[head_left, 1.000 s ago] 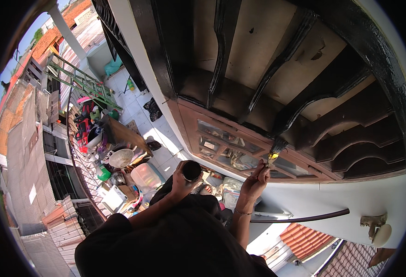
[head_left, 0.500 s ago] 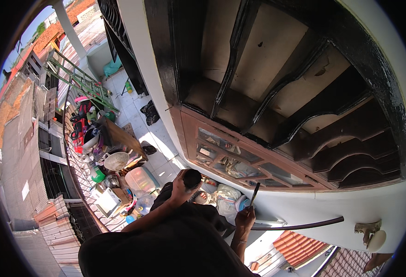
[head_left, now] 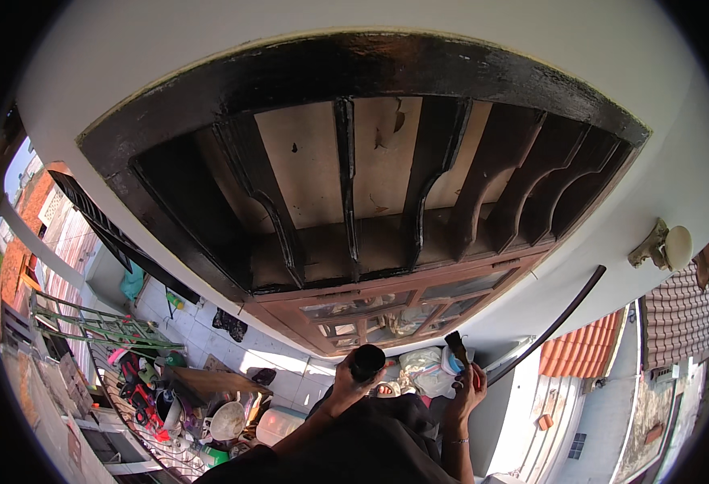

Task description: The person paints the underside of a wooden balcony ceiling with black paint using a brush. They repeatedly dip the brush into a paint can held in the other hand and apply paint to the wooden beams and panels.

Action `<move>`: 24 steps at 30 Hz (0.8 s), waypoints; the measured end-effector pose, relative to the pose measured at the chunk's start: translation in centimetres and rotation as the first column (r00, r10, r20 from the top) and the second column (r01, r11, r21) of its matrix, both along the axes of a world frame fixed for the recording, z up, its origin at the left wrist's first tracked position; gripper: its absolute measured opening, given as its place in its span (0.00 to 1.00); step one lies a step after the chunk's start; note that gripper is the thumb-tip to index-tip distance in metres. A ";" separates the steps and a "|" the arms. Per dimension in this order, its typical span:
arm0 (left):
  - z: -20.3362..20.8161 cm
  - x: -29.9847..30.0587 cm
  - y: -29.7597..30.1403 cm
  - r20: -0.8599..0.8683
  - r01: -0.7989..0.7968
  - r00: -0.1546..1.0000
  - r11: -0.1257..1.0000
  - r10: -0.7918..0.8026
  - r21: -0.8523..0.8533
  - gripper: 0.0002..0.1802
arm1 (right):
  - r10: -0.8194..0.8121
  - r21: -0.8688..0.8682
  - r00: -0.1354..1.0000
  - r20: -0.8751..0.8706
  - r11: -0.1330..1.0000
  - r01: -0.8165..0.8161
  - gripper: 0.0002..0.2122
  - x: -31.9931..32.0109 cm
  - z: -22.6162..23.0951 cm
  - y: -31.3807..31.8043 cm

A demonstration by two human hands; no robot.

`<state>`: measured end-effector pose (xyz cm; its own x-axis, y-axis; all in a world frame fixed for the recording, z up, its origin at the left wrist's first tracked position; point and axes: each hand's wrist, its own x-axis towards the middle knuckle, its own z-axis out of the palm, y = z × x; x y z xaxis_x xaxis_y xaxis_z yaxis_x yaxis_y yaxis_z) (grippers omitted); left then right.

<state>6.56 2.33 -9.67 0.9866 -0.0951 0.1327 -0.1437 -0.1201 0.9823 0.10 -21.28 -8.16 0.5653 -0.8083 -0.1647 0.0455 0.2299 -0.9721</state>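
My left hand (head_left: 345, 387) is wrapped round a small cup (head_left: 367, 363) whose round, dark inside faces up. To its right, my right hand (head_left: 470, 392) grips a paintbrush (head_left: 456, 347) by the handle, its dark bristles pointing up and apart from the cup. Above both hands spans a large wooden window frame (head_left: 362, 68). Its left and middle wavy slats (head_left: 346, 177) look glossy black, while the right slats (head_left: 483, 177) are brown. Below them sits a brown paned window (head_left: 387, 310). Neither hand touches the wood.
A wall lamp (head_left: 677, 248) sticks out at the right, and a dark curved tube (head_left: 564, 319) runs below it. Behind me lie a green ladder (head_left: 100, 327), a wooden board (head_left: 213, 381), a basin (head_left: 228, 420) and a clear plastic box (head_left: 279, 425). Roofs (head_left: 580, 343) drop away at the right.
The view has swung, bringing the window frame to the middle. My right hand has drawn in, and the brush has turned from leaning right to leaning left. Both hands keep their holds.
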 end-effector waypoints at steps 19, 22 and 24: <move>7.2 2.6 -5.6 0.057 0.577 0.810 0.810 -0.584 0.101 0.35 | 0.318 -0.794 0.944 -0.090 0.549 -0.261 0.13 -8.5 13.3 5.0; 6.0 2.8 -5.0 0.171 0.501 0.831 0.845 -0.530 0.187 0.32 | 0.325 -0.869 0.911 -0.255 0.336 -0.363 0.11 -8.3 14.9 5.5; 5.6 2.7 -4.5 0.258 0.460 0.834 0.873 -0.487 0.162 0.32 | 0.364 -0.854 0.847 -0.386 0.206 -0.478 0.14 -8.1 16.8 5.6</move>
